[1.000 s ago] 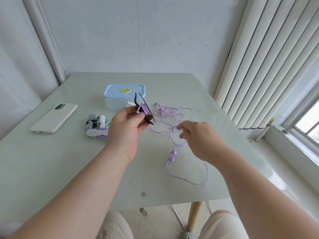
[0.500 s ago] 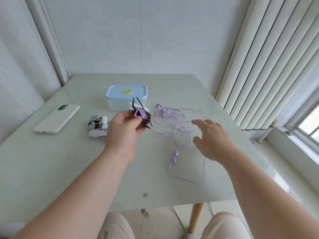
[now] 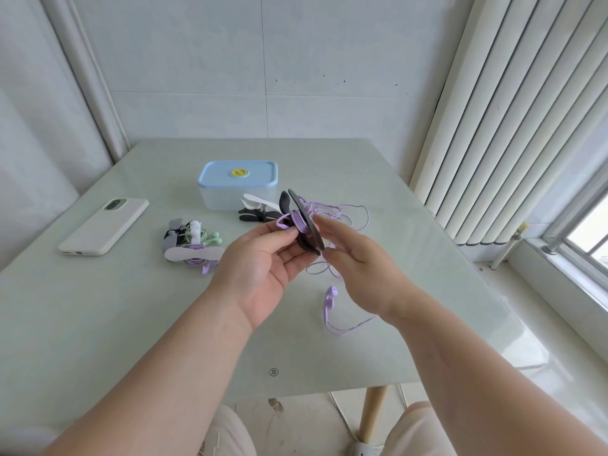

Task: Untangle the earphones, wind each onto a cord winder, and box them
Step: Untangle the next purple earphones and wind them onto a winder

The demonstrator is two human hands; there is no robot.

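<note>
My left hand (image 3: 263, 264) grips a black cord winder (image 3: 306, 225) above the table, with a few turns of purple cord (image 3: 297, 222) round its core. My right hand (image 3: 355, 255) is right beside the winder, fingers touching its near flap; whether it pinches the cord is hidden. The loose purple earphone cable (image 3: 345, 212) lies tangled behind the hands, and one purple earbud (image 3: 330, 299) rests on the table below my right hand. Left of centre lies a pile of wound winders (image 3: 192, 245) with green and purple earphones. The blue-lidded box (image 3: 237, 184) stands closed at the back.
A white phone (image 3: 104, 225) lies at the table's left. Spare black and white winders (image 3: 258, 210) sit in front of the box. Vertical blinds (image 3: 493, 126) and a window sill are at the right. The table's near edge (image 3: 273, 393) runs just above my knees.
My right hand let go of the loose cord, reached out over the tangle, then came back in against the winder. My left hand lifted and turned the winder.
</note>
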